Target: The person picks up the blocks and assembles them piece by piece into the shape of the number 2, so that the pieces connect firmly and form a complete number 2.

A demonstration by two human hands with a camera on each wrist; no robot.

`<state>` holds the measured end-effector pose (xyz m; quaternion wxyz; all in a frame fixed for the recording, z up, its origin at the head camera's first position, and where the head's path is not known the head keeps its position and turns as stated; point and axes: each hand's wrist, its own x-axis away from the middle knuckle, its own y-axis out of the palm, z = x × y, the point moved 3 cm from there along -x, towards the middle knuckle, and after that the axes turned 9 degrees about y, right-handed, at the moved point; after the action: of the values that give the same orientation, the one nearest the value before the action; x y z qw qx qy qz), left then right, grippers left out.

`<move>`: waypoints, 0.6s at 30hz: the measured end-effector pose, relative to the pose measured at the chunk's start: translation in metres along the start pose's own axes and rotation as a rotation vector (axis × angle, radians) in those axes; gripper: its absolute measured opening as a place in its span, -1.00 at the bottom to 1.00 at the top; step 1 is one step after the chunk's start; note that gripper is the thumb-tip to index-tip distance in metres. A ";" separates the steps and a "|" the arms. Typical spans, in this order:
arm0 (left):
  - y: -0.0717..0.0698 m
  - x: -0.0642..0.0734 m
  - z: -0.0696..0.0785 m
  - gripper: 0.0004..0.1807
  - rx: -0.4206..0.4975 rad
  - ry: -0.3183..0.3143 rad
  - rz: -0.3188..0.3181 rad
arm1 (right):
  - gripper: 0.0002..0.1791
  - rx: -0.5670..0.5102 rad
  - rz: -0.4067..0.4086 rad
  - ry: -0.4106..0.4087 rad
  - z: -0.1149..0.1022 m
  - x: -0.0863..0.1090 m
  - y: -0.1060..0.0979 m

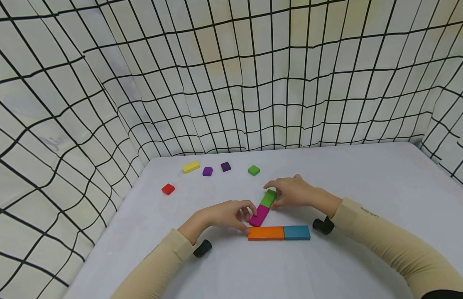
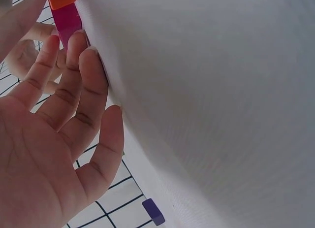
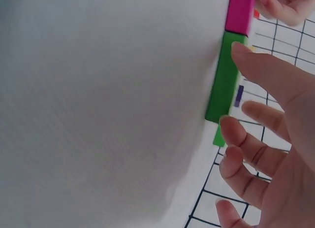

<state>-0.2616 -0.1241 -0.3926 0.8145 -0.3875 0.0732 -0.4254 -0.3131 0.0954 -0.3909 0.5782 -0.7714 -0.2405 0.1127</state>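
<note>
Right sleeve (image 1: 399, 245): tan, nearest the camera, reaching in from the lower right; a matching left sleeve (image 1: 156, 265) enters from the lower left.
Right hand (image 1: 292, 192): thumb and fingers curled about the long green block (image 1: 268, 199), pinching it, the thumb near its joint with the magenta block (image 1: 259, 216), a fingertip at its far end.
Left hand (image 1: 227, 214): fingers loosely bent and apart, tips against the magenta's left side; thumb at the left end of the orange block (image 1: 266, 233).
Slanting pair: green and magenta lie end to end on the bench (image 1: 366, 174), between the hands, long axis running from near left to far right. Magenta is rightward of the left fingers and nearer that hand; green is leftward of the right palm and nearer the right.
Straight row: orange and the blue block (image 1: 297, 232) lie end to end crosswise, nearer the person; whether magenta touches orange, I cannot tell.
Far scatter: red block (image 1: 168, 189), yellow block (image 1: 191, 167), two purple blocks (image 1: 207, 171), small green block (image 1: 253, 170).
Count: nine blocks; two green, two purple, one each of magenta, orange, blue, red, yellow.
</note>
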 end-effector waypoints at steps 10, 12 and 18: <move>0.000 -0.001 -0.001 -0.59 0.011 -0.006 -0.002 | -0.52 -0.159 0.000 -0.083 0.016 -0.007 -0.026; 0.000 -0.001 -0.001 -0.59 0.011 -0.006 0.000 | -0.56 -0.195 0.007 -0.095 0.020 -0.010 -0.030; 0.001 -0.001 -0.003 -0.59 0.013 0.000 0.005 | -0.61 -0.241 0.045 -0.092 0.033 -0.026 -0.035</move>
<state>-0.2633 -0.1249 -0.3954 0.8180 -0.3821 0.0714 -0.4240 -0.3588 0.1174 -0.3708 0.4669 -0.8347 -0.2610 0.1311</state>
